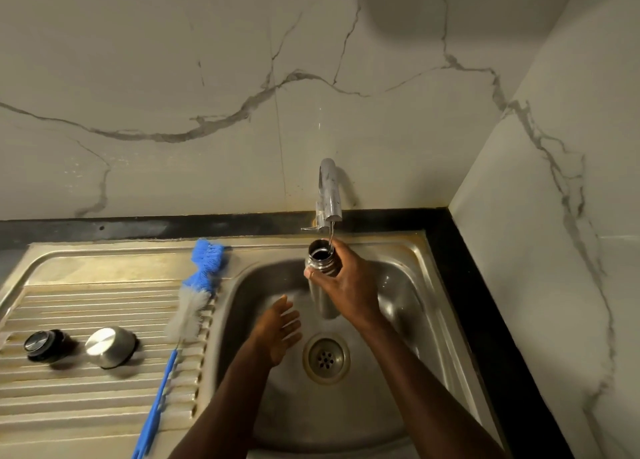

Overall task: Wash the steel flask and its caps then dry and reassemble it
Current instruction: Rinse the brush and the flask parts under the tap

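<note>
My right hand (346,285) grips the neck of the steel flask (320,263), held upright over the sink basin (408,285) with its open mouth under the tap (329,195). A thin stream of water runs from the tap into the flask. My left hand (280,330) hovers open and empty above the basin, left of the flask, fingers spread. On the ribbed draining board (69,389) at the left lie two caps: a black inner cap (43,346) and a steel outer cap (110,346).
A long blue and white bottle brush (187,313) lies diagonally along the draining board's right edge. The drain (325,358) sits in the basin's middle. A black counter edge (485,320) and marble walls bound the sink at the back and right.
</note>
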